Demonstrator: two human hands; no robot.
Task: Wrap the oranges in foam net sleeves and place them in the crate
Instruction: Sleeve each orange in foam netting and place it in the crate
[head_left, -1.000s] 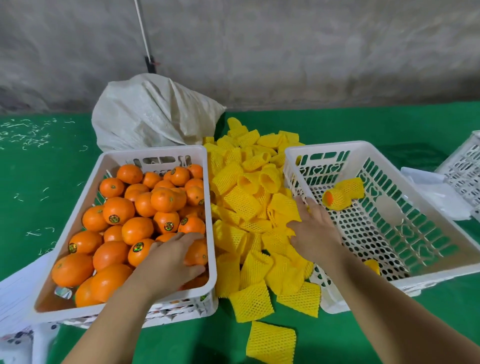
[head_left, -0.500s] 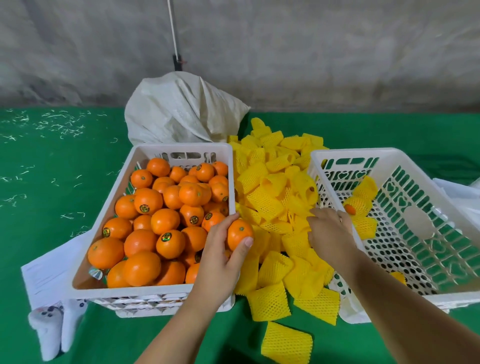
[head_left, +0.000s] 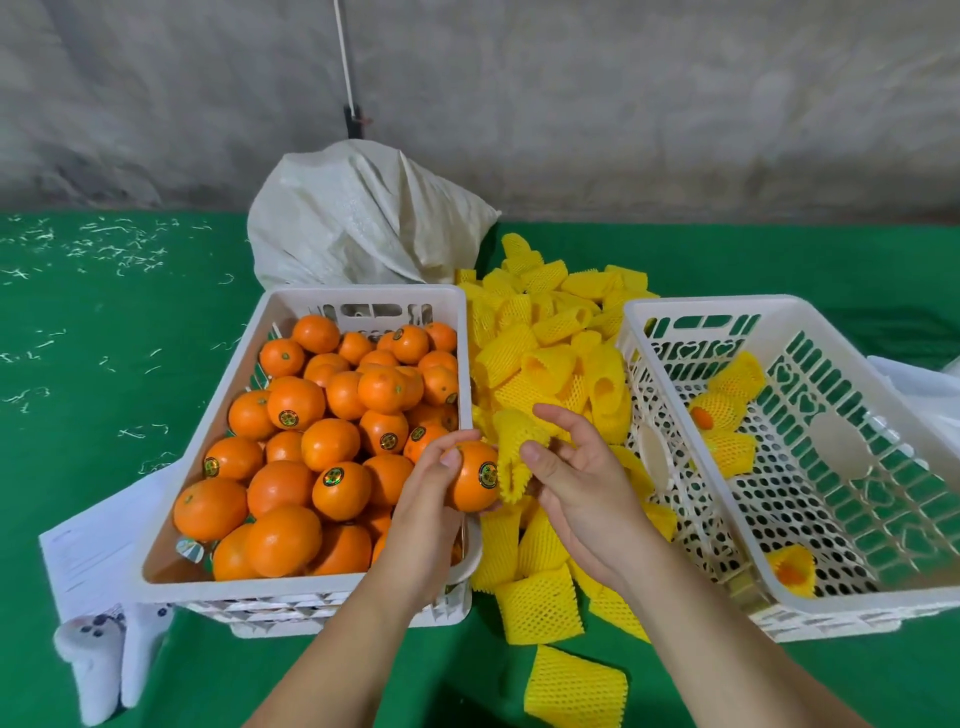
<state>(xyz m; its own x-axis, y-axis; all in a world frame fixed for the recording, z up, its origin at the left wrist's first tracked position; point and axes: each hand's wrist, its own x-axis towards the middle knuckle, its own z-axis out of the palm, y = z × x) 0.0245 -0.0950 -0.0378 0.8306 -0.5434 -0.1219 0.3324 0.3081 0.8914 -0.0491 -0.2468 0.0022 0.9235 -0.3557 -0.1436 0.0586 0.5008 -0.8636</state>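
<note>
In the centre of the frame I see the left hand grasping one orange, touching the yellow foam sleeve that the right hand pinches. The nearly empty crate stands at the right, the full crate at the left.

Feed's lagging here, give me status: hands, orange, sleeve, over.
Left hand grips orange. Right hand pinches foam sleeve, mouth at the orange, not on. Right crate open, nothing blocking.
</note>
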